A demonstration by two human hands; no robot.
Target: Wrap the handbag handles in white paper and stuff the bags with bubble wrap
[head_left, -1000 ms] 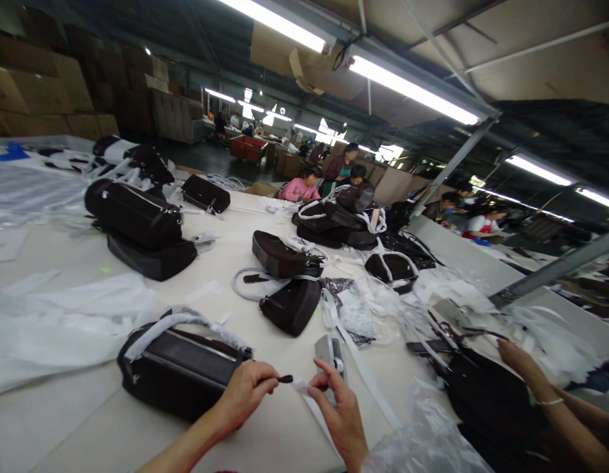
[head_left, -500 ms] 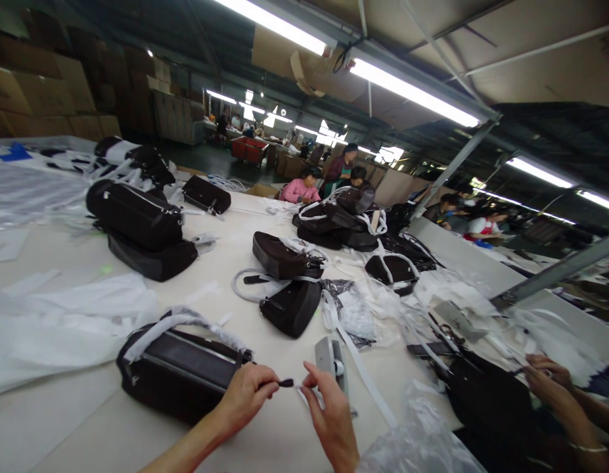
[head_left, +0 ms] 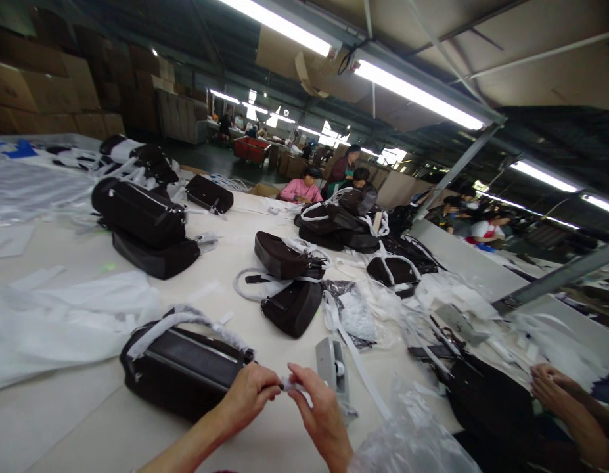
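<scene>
A dark handbag [head_left: 186, 364] lies on the table with its handle [head_left: 156, 335] wrapped in white material. At its right end, my left hand [head_left: 249, 393] pinches a short black strap tip [head_left: 282, 386], mostly hidden by the fingers. My right hand [head_left: 318, 408] holds a thin whitish strip [head_left: 295, 386] between thumb and fingers, touching the strap tip. Just beyond my right hand stands a grey tape dispenser [head_left: 330, 361].
Two stacked bags [head_left: 292, 305] sit ahead, with more bags [head_left: 146, 226] at left. White sheeting [head_left: 72, 322] lies left; clear plastic [head_left: 412, 433] is at right. Beside a black bag [head_left: 486, 394], a co-worker's hands [head_left: 555, 387] are busy. A metal post [head_left: 456, 171] slants upward.
My right hand has moved left, bringing the whitish strip against the black strap tip. Less of the strap tip shows now. The handbag stays in place.
</scene>
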